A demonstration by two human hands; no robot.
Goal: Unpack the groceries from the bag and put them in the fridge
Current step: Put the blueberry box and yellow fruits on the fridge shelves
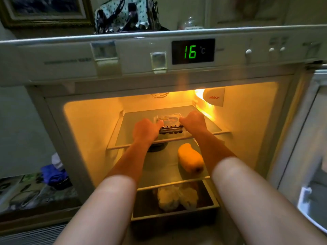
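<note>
Both hands are curled around the ends of a clear plastic box of berries (170, 125): left hand (145, 130) on its left end with the thumb pressed on the lid, right hand (194, 121) in a loose fist on the right end. The box is a flat, see-through clamshell with a pale label on top and a row of dark round berries showing along the near edge, probably blueberries, though it's blurry. It sits on the top glass shelf (208, 128) of the fridge (123, 59). Below the wrists, on the next shelf, lies a smooth, oblong yellow fruit (190, 160). Further down, a drawer (177, 216) holds lumpy pale bundles.
</note>
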